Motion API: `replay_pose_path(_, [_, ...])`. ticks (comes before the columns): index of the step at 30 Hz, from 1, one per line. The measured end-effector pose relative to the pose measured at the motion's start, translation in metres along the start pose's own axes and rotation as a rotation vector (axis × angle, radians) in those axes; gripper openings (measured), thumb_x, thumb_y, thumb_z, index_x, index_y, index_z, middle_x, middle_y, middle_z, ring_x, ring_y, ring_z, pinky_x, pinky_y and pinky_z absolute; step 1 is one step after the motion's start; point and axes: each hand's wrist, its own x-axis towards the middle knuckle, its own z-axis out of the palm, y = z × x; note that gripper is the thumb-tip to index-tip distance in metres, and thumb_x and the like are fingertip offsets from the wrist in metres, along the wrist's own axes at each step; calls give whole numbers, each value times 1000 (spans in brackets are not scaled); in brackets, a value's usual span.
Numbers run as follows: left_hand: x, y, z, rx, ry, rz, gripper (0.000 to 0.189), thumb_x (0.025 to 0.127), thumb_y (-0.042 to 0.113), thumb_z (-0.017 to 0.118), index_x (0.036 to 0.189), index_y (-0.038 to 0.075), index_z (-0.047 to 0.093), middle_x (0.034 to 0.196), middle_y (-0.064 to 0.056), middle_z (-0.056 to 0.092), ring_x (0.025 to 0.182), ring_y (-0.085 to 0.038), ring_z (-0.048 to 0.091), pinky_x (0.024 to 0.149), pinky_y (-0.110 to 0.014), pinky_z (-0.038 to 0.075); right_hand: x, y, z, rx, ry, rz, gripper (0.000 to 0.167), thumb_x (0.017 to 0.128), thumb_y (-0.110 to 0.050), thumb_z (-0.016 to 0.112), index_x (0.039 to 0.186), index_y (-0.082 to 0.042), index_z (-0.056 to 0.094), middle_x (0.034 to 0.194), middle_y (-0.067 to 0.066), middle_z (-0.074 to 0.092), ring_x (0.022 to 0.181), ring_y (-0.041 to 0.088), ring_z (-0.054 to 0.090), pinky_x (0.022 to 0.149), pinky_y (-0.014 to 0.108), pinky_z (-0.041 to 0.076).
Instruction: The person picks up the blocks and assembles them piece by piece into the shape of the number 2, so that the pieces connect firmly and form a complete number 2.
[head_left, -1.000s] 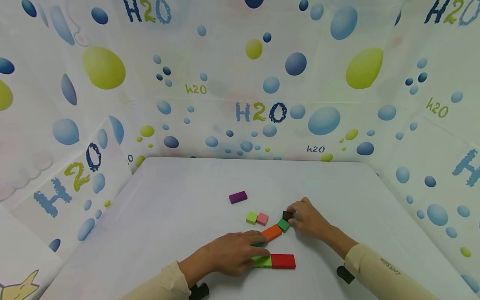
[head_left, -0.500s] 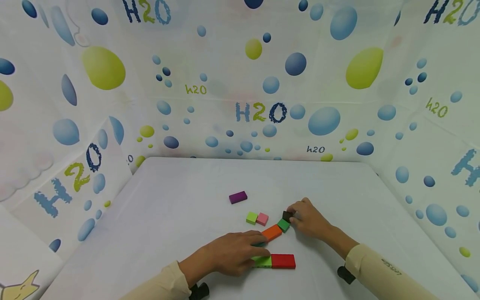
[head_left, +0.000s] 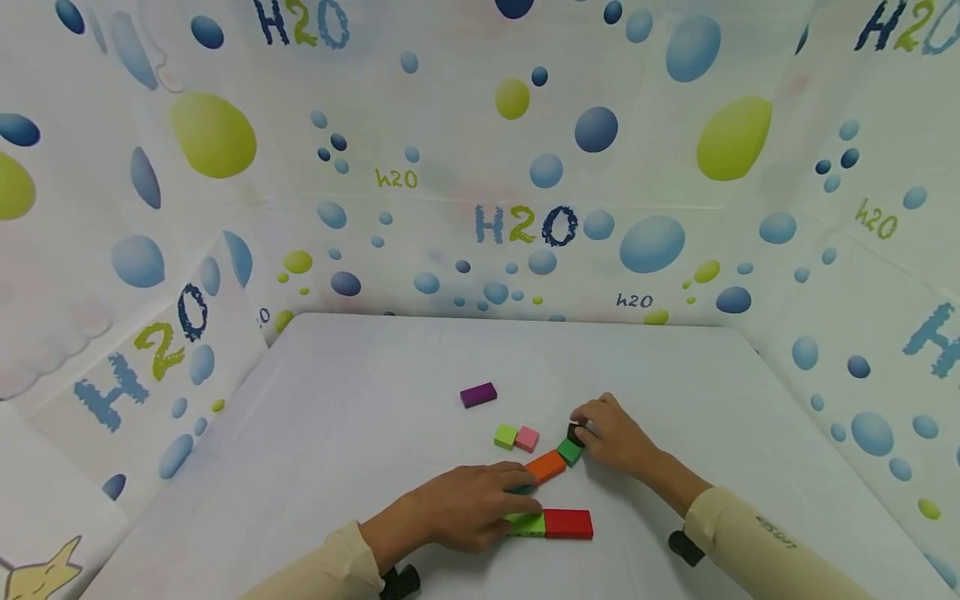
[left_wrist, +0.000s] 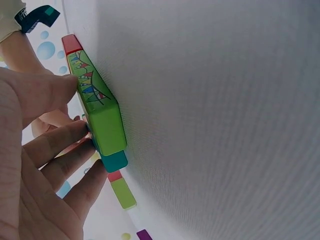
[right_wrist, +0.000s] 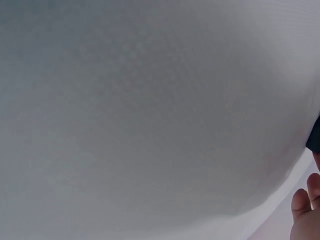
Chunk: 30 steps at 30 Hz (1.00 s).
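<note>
My right hand (head_left: 615, 437) pinches a black block (head_left: 574, 434) at the end of a slanting row. A green cube (head_left: 570, 452) and an orange block (head_left: 545, 468) adjoin it, running down to a teal block (left_wrist: 115, 161) mostly covered by my left hand (head_left: 465, 508). That hand's fingers are fairly straight against the teal block. Its thumb touches a lime-green block (left_wrist: 97, 100) with printed flags, which lies end to end with a red block (head_left: 568, 524). In the right wrist view only some fingertips (right_wrist: 301, 202) and the black block's dark corner show.
Behind the row, a small lime cube (head_left: 506, 437) and a pink cube (head_left: 527, 439) lie side by side. Farther back is a purple block (head_left: 478, 395). A white cloth (head_left: 360, 375) covers the table, with patterned sheets (head_left: 435, 108) around its back and sides.
The right hand has shifted very slightly at the black block, whose visible part is now smaller. The left hand and the other blocks stay in place; the head view has moved a little.
</note>
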Motion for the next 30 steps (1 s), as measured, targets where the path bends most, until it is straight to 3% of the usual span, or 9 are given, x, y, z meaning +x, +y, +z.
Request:
replay_pose_path(11, [-1,2,-3,23,-1,14,44,97,23,66,140,32,60,149,3,51,138,-16,47,109,-35,46,9,-17,5,-14,24,-38,21,93,-19,72,112,-9,72,98,-3,66,96,15,48,78,29,52])
replay_pose_path(21, [-2,2,-3,23,5,17,45,96,21,65,140,31,60,149,1,51,138,-17,48,109,-36,47,23,-44,12,-64,-57,-3,29,92,-31,74,115,-13,73,99,-6,65,96,13,46,75,24,50])
replay_pose_path(30, [0,3,-5,8,0,16,45,96,21,66,140,31,60,149,1,52,139,-16,46,109,-35,46,28,-60,13,-18,-108,11,29,90,-31,74,111,-11,75,95,-6,66,95,14,46,75,27,50])
